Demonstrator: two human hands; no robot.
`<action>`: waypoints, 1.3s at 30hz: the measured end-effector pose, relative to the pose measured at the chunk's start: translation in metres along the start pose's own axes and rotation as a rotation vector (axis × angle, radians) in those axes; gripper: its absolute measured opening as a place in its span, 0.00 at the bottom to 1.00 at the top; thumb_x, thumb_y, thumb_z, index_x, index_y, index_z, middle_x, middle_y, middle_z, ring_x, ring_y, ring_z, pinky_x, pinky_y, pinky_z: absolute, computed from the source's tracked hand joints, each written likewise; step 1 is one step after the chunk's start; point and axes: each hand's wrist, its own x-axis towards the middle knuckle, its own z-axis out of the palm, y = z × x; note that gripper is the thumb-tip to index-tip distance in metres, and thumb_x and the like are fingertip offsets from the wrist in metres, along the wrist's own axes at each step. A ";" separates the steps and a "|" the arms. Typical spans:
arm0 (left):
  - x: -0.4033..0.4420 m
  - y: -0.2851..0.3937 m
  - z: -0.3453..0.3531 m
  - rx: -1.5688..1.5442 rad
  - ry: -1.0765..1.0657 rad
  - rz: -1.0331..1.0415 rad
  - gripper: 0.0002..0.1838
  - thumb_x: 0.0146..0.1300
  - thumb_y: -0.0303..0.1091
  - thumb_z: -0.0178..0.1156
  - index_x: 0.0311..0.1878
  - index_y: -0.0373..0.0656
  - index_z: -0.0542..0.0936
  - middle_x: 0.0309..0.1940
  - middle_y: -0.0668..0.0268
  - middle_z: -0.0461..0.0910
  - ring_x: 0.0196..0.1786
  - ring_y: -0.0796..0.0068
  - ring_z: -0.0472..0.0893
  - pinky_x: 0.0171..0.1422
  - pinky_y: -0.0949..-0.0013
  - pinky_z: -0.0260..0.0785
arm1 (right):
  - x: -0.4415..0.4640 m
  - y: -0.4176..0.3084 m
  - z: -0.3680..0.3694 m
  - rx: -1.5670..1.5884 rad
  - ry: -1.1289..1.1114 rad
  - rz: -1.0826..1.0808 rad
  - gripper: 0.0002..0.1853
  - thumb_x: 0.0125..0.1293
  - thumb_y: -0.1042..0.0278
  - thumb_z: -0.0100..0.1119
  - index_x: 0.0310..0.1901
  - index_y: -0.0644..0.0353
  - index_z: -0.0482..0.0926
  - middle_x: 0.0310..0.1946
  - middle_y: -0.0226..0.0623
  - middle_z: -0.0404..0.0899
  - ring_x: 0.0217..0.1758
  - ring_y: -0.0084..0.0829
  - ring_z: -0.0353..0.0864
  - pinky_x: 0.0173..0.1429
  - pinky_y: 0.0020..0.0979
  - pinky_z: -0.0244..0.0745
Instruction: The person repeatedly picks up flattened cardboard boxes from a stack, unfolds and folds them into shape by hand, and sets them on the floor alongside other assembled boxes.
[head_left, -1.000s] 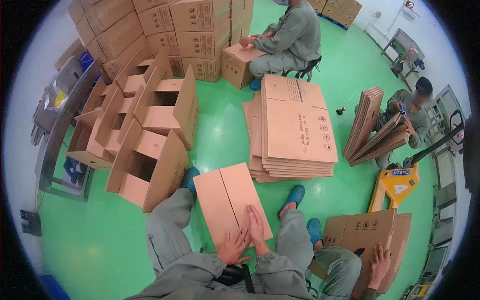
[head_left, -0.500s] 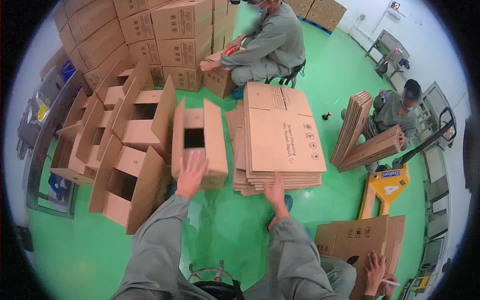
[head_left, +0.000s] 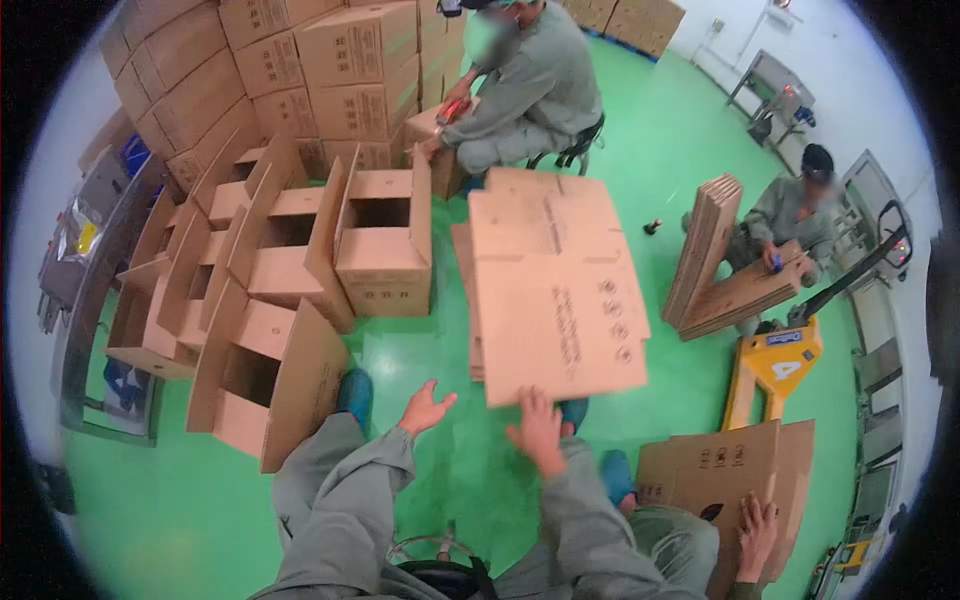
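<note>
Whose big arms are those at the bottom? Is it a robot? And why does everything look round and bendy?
No robot here! Those are a person's own arms in grey sleeves. The camera sits on their head, looking forward and down. The round dark edge and bendy look probably come from a very wide lens.

The left hand is open and holds nothing. The right hand has its fingers at the near edge of the top flat box; I can't tell how tightly it grips.

On the green floor, open boxes stand to the left. At the lower right, someone else's hand touches a brown box.
</note>
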 end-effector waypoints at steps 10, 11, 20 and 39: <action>-0.087 0.038 0.018 -0.759 -0.150 -0.214 0.32 0.64 0.51 0.61 0.60 0.32 0.73 0.50 0.57 0.81 0.50 0.64 0.82 0.52 0.60 0.74 | -0.169 -0.072 0.008 0.519 0.244 -0.033 0.41 0.58 0.59 0.66 0.71 0.54 0.57 0.69 0.59 0.51 0.71 0.61 0.56 0.69 0.53 0.61; -0.102 0.044 0.005 -0.689 -0.094 -0.095 0.30 0.64 0.50 0.61 0.57 0.32 0.75 0.45 0.60 0.84 0.44 0.66 0.83 0.47 0.61 0.75 | -0.172 -0.075 -0.001 0.531 0.260 -0.036 0.41 0.58 0.59 0.66 0.71 0.54 0.57 0.69 0.59 0.51 0.71 0.61 0.56 0.69 0.53 0.61; -0.291 0.136 -0.058 0.217 0.472 0.223 0.22 0.58 0.42 0.60 0.49 0.34 0.80 0.27 0.45 0.81 0.33 0.47 0.83 0.36 0.52 0.74 | -0.196 -0.067 0.048 0.898 -0.326 0.093 0.33 0.65 0.65 0.58 0.71 0.61 0.60 0.66 0.53 0.63 0.67 0.48 0.67 0.63 0.41 0.71; -0.073 0.053 -0.015 -0.132 0.419 -0.038 0.39 0.71 0.63 0.31 0.56 0.31 0.70 0.52 0.35 0.74 0.57 0.36 0.73 0.62 0.46 0.63 | -0.132 -0.148 -0.005 1.137 -0.017 -0.092 0.34 0.74 0.49 0.46 0.71 0.66 0.56 0.66 0.51 0.66 0.68 0.40 0.68 0.69 0.37 0.63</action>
